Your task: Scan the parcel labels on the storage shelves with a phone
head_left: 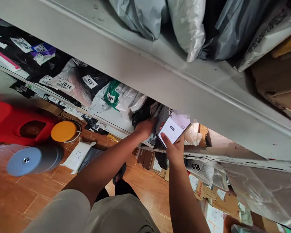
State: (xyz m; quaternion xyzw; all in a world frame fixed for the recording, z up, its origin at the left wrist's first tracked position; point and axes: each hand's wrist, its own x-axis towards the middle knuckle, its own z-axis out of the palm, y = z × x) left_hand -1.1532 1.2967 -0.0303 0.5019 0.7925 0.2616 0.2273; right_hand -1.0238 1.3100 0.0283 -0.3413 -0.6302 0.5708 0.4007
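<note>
My right hand (174, 149) is wrapped around a smartphone (174, 128) with a lit white screen, held up in front of a shelf. The thumb lies on the screen's lower edge. My left hand (145, 127) reaches onto the middle shelf and grips a dark grey plastic parcel (157, 118) at the shelf's front edge. Beside it lie a white and green mailer (116, 95) and a grey mailer with a numbered label (74, 82).
A white metal shelving unit (145, 64) runs diagonally, packed with labelled parcels; more bags sit on the top shelf (191, 26). Cardboard boxes (215, 197) fill the lower shelf. On the wooden floor stand a red stool (5, 121), an orange lid (63, 131) and a grey roll (34, 159).
</note>
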